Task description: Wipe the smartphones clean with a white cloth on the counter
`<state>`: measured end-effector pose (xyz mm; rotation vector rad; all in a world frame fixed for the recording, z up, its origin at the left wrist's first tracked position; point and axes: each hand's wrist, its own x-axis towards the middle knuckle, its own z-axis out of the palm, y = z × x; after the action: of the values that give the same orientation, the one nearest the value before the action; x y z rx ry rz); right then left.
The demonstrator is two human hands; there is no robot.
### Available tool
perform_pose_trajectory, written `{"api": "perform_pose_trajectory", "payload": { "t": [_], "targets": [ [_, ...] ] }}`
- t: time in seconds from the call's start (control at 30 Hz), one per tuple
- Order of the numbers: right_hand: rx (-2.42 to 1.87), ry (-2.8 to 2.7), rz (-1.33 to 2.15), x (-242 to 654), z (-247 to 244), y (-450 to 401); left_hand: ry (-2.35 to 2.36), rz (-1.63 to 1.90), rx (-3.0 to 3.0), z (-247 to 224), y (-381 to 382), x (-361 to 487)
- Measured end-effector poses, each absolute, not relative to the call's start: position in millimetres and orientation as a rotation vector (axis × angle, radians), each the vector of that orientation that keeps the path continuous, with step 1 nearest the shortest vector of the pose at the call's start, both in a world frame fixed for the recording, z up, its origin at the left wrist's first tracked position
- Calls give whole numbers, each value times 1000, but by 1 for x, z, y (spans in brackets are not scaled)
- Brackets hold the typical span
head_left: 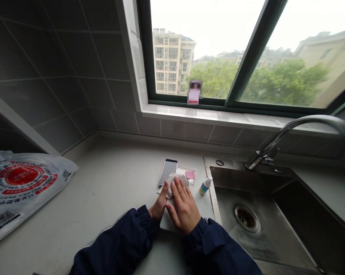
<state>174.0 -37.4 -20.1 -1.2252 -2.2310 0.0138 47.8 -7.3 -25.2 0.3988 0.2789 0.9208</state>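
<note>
White cloth lies bunched under my right grip, fingers flat and nearly together; the left grip half curls at the left edge of a pale slab, how tightly I can't tell. That slab sits over the surface, just this side of the phone. Looks light, stiff, slick, maybe breakable: I'd hold its edges. Cloth should give anywhere.

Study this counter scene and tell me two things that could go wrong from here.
The small bottle stands beside the sink; a bump from the right hand could tip it in. The grey phone lies close to the cloth, so a stray push might shift it.
</note>
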Motion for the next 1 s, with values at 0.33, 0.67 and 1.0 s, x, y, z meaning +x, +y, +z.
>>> {"api": "perform_pose_trajectory", "payload": {
  "t": [0.33, 0.67, 1.0],
  "targets": [
    [-1261, -2138, -29, 176, -24, -34, 225, 959, 394, -28, -4, 52],
    [-1093, -2206, 25, 166, -19, -45, 415, 949, 242, -17, -7, 51],
    [-1230, -2213, 14, 170, -17, -41, 329, 969, 455, -24, -8, 48]
  ]
}}
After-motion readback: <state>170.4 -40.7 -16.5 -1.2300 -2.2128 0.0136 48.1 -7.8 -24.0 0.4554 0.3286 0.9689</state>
